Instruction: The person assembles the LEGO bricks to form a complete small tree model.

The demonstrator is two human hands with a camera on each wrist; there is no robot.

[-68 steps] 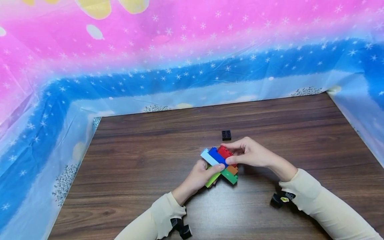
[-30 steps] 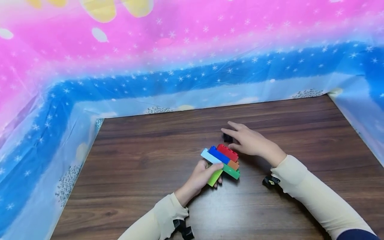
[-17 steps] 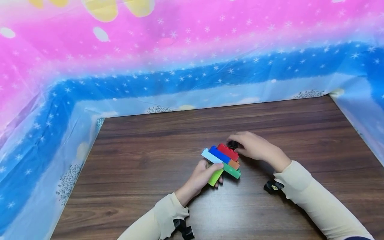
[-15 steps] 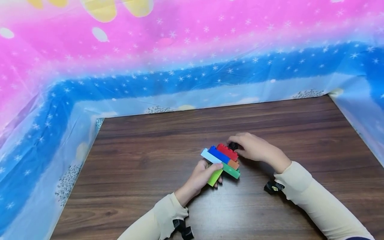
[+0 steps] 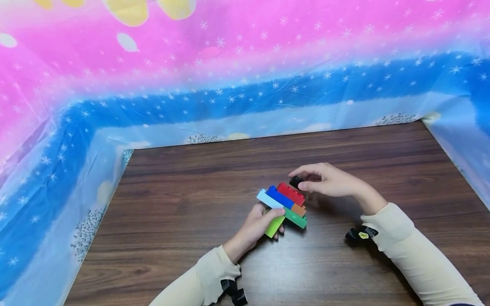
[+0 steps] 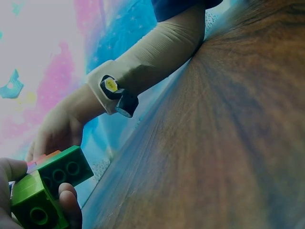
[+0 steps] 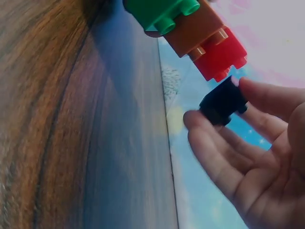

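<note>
My left hand grips a stack of toy building bricks between thumb and fingers. From its lower end up it runs a lime green brick, a green one, light blue and orange ones, a blue one and a red one. My right hand pinches a small black brick by thumb and fingertips, just off the red brick's studs. In the right wrist view a narrow gap shows between black and red. The left wrist view hides the black brick.
Both hands are over a dark wood-grain table. A patterned cloth stands up along its back and sides. Small black devices sit on both sleeves' cuffs.
My right hand let go of the stack, reached to the black brick on the table, picked it up and brought it beside the red brick. My left hand keeps holding the stack nearly still.
</note>
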